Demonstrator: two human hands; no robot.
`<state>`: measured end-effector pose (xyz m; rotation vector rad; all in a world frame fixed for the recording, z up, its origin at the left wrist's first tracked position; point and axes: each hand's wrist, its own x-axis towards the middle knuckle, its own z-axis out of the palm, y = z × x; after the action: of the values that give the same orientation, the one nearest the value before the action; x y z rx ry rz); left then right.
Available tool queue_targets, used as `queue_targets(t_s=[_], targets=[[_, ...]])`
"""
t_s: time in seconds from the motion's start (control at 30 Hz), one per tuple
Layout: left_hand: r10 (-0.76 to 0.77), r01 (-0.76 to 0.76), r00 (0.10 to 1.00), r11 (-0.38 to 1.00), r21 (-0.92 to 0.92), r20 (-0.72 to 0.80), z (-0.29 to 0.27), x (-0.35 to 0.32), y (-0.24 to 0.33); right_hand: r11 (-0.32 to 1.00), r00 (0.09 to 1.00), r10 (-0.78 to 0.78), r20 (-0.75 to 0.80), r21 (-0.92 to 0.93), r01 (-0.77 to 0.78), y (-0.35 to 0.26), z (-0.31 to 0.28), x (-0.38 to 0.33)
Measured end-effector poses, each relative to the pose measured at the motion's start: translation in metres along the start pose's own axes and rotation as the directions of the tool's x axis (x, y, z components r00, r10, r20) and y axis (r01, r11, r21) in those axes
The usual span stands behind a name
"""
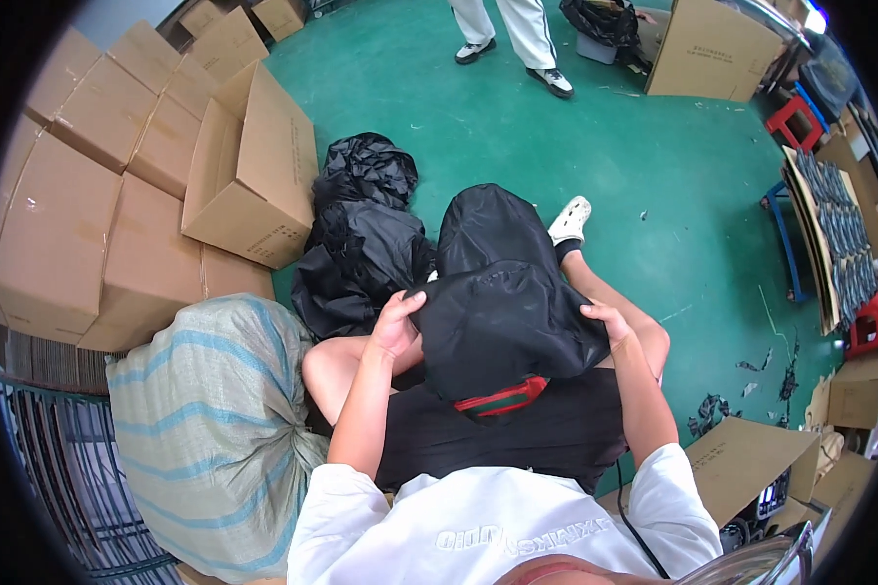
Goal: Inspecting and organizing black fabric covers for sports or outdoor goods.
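Observation:
Across my lap a black fabric bag point(517, 322) is stretched between my two hands. My left hand point(396, 325) grips its left edge, thumb on top. The right edge is pinched by my right hand point(608, 325), fingers mostly hidden under the cloth. A strip with red edging point(502, 398) shows at the side nearest me. Just beyond it, another rounded black fabric piece point(488, 229) stands between my legs; whether the two are joined I cannot tell. A heap of crumpled black fabric point(366, 229) lies on the floor to the left.
Stacked cardboard boxes point(63, 224) and an open carton point(263, 171) line the left, above a striped woven sack point(210, 429). Another person's legs point(502, 29) stand on the green floor point(439, 97) ahead. At right are a loaded rack point(824, 239), a red stool point(795, 122) and an open box point(751, 468).

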<state>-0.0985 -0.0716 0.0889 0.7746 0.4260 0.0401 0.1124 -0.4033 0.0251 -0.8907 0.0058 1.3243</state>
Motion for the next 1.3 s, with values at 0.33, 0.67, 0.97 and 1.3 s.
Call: queue_targets(t_s=[0.33, 0.67, 0.97, 1.3], targets=[[0.063, -0.064, 0.996, 0.997, -0.03, -0.058, -0.033, 0.071, 0.004, 0.985, 0.985, -0.164, -0.054, -0.057, 0.161, -0.033, -0.004, 0.064], [0.168, -0.16, 0.985, 0.977, -0.137, 0.042, -0.055, 0.154, 0.044, 0.888, 0.89, -0.455, -0.022, -0.08, 0.452, -0.088, 0.006, 0.133], [0.023, 0.218, 0.871, 0.877, 0.428, -0.491, -0.172, 0.298, 0.018, 0.953, 0.849, -0.254, -0.463, -0.271, 0.138, -0.105, -0.027, 0.253], [-0.038, 0.104, 0.906, 0.986, 0.133, -0.422, -0.164, 0.225, -0.042, 0.966, 0.816, -0.205, -0.54, -0.248, 0.079, -0.047, -0.099, 0.199]])
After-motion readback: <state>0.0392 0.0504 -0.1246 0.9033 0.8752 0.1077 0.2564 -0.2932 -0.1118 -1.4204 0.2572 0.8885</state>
